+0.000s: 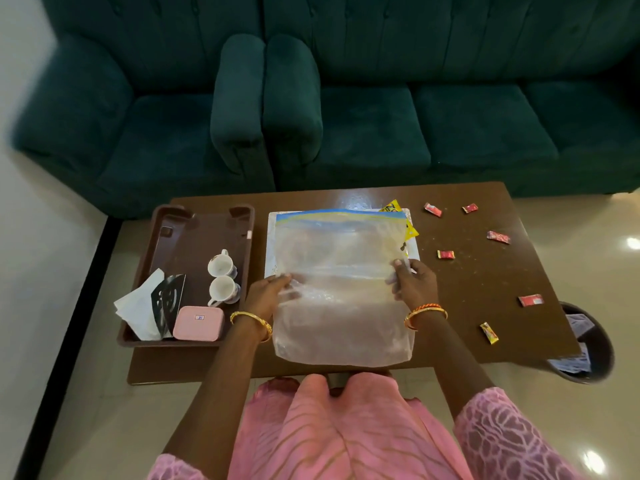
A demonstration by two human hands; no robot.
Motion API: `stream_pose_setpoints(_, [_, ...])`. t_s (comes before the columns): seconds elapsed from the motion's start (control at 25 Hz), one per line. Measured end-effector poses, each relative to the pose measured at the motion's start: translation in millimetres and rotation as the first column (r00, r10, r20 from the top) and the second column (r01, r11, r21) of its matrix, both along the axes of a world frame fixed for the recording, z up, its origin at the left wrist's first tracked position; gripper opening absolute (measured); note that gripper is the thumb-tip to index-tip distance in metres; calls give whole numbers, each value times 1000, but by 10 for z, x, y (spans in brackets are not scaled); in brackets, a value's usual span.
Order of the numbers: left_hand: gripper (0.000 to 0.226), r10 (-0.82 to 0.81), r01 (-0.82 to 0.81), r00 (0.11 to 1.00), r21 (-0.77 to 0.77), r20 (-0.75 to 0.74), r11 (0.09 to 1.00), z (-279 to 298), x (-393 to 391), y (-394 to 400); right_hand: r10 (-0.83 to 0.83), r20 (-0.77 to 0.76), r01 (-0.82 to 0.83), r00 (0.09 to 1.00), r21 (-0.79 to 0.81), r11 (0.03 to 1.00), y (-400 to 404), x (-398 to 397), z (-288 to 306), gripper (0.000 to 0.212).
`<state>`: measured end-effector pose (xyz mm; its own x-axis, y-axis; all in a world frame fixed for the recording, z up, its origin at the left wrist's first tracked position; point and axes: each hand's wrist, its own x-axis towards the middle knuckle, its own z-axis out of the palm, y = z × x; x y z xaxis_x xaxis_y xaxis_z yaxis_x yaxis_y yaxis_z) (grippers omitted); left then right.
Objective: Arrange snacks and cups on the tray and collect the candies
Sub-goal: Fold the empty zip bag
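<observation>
A large clear zip bag [341, 285] with a blue seal strip is held over the middle of the brown table [478, 278]. My left hand [266, 297] grips its left edge and my right hand [414, 284] grips its right edge. Under the bag lies a white board [272, 244], with a yellow snack packet [410, 230] peeking out at its far right corner. A brown tray [194, 237] at the table's left holds two white cups [221, 278], a pink box [198, 323], white napkins [136, 306] and a black-and-silver packet [168, 299]. Several red candies [498, 237] lie scattered on the right.
A dark green sofa [450, 126] and matching armchair [145, 133] stand behind the table. A dark waste bin [595, 348] with wrappers sits on the floor at the table's right front corner. One yellow-red candy [489, 332] lies near the front right edge.
</observation>
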<state>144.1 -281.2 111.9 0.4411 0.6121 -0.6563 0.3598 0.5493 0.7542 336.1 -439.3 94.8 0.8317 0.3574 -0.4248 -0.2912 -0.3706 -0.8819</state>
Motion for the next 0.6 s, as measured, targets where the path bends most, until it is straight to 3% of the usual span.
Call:
stream_pose_setpoints(0.12, [30, 107, -101, 994, 126, -36, 987, 74, -3, -15, -37, 14, 37, 999, 23, 999, -76, -15, -5, 30])
stream_pose_setpoints(0.2, [55, 20, -18, 1000, 248, -8, 969, 54, -45, -4, 93, 6, -93, 996, 40, 995, -121, -3, 22, 39])
stream_pose_setpoints(0.28, [70, -176, 181, 983, 325, -43, 928, 27, -93, 6, 294, -16, -295, 956, -14, 956, -157, 9, 51, 47])
stream_pose_setpoints(0.32, [77, -268, 298, 954, 379, -131, 876, -4, -124, 5, 396, -25, -397, 918, -78, 915, -161, 1, 60, 56])
stream_pose_setpoints(0.4, [82, -326, 522, 843, 502, -428, 690, -77, -164, 0, 584, 6, -560, 812, -272, 782, -144, -40, 35, 74])
stream_pose_setpoints(0.48, [59, -238, 673, 717, 562, -655, 481, -76, -175, -14, 689, 122, -564, 715, -482, 670, -116, -86, -13, 57])
stream_pose_setpoints(0.52, [47, -219, 735, 653, 539, -725, 411, -69, -185, -15, 693, 177, -522, 699, -535, 664, -109, -92, -23, 42])
stream_pose_setpoints(0.6, [44, -273, 838, 522, 425, -808, 343, -65, -222, 8, 679, 228, -494, 698, -534, 687, -89, -74, 7, 24])
